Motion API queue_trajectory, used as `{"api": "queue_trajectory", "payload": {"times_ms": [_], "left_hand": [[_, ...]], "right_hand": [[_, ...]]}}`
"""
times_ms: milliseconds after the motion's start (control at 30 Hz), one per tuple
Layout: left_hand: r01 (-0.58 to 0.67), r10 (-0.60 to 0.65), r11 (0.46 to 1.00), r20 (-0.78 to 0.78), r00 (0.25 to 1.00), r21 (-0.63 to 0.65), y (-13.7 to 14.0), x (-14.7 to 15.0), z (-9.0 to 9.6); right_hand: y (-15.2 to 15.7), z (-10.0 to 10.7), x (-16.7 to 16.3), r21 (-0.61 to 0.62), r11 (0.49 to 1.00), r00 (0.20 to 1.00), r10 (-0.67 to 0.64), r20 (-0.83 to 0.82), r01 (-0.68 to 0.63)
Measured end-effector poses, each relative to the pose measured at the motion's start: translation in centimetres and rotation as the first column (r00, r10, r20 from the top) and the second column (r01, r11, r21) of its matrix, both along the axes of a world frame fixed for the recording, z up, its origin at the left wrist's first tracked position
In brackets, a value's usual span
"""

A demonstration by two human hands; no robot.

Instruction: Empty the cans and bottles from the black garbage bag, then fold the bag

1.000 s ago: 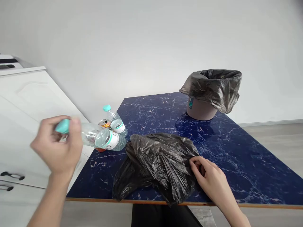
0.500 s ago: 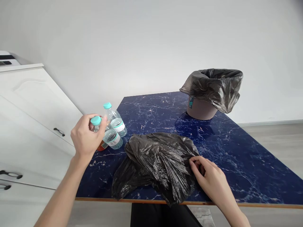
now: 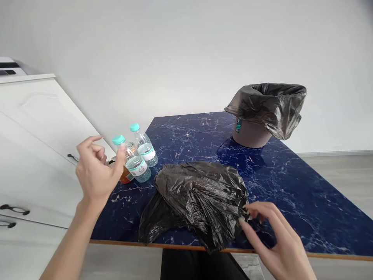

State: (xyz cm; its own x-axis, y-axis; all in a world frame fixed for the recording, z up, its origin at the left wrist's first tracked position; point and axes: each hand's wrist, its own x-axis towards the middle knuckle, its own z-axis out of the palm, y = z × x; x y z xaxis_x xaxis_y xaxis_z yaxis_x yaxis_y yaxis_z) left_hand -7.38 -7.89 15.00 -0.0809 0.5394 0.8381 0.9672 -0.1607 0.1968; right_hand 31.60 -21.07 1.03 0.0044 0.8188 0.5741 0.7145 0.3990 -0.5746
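Bright, even, soft light fills the scene, with a faint sheen on the glossy blue surface (image 3: 291, 186), a soft shadow beside the bin (image 3: 252, 134), slight motion blur on the right hand (image 3: 276, 241), and wide-angle bending at the edges.

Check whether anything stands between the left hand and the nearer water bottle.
Nothing visible does. The left hand is open right beside the nearer water bottle, thumb close to its cap; whether it touches is unclear.
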Motion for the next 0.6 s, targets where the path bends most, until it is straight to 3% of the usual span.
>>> {"api": "queue_trajectory", "payload": {"times_ms": [67, 133, 167, 233, 300, 367, 500, 600], "left_hand": [[0.114, -0.114, 0.987, 0.0, 0.993, 0.112, -1.7, 0.6, -0.1], [0.285, -0.28, 0.952, -0.056, 0.958, 0.109, -3.9, 1.7, -0.4], [0.373, -0.372, 0.928, -0.084, 0.924, -0.003, -5.2, 2.3, -0.7], [0.537, -0.595, 0.774, -0.094, 0.798, -0.335, -7.4, 3.5, -1.4], [0.548, -0.69, 0.609, -0.042, 0.723, -0.573, -9.0, 4.4, -2.6], [0.502, -0.696, 0.515, 0.003, 0.718, -0.695, -9.8, 4.8, -4.3], [0.457, -0.686, 0.45, 0.031, 0.727, -0.767, -9.8, 4.6, -7.5], [0.49, -0.72, 0.418, 0.05, 0.692, -0.765, -9.8, 4.6, -8.3]], "right_hand": [[-1.2, 0.3, -0.6, 0.022, 0.996, 0.993, 0.088, 0.074, -0.089], [-2.1, 0.1, -1.5, -0.006, 0.994, 0.986, 0.113, 0.12, -0.113], [-2.3, -0.1, -2.1, -0.028, 0.994, 0.985, 0.111, 0.13, -0.108], [-2.4, -0.5, -3.1, -0.071, 0.993, 0.986, 0.107, 0.131, -0.098], [-2.1, -0.7, -3.6, -0.091, 0.989, 0.986, 0.124, 0.114, -0.114], [-1.8, -0.4, -3.6, -0.089, 0.989, 0.989, 0.125, 0.074, -0.118], [-1.4, 1.3, -2.3, -0.032, 0.996, 0.996, 0.082, -0.037, -0.083], [-1.8, 2.3, -1.8, 0.053, 0.996, 0.993, 0.075, -0.094, -0.07]]}}
